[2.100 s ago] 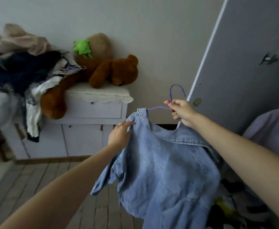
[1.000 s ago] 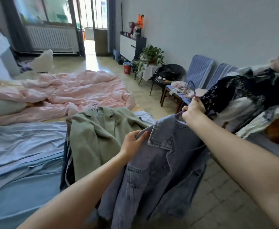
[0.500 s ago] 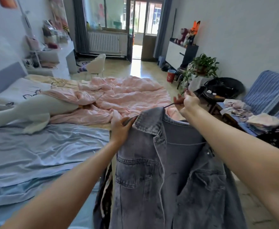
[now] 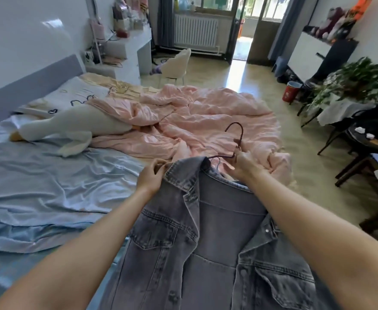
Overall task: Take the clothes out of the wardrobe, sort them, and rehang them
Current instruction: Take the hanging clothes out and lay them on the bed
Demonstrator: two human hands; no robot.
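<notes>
Fingers (image 4: 159, 168) of your left hand (image 4: 148, 177) pinch the jacket (image 4: 205, 242) collar; your right hand (image 4: 245, 164) grips the hanger (image 4: 239, 135) above the bed (image 4: 49, 175).

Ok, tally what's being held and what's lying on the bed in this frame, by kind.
Denim jacket: 1
Hanger: 1
Pink quilt: 1
White plush toy: 1
Pillow: 1
Total: 5
</notes>
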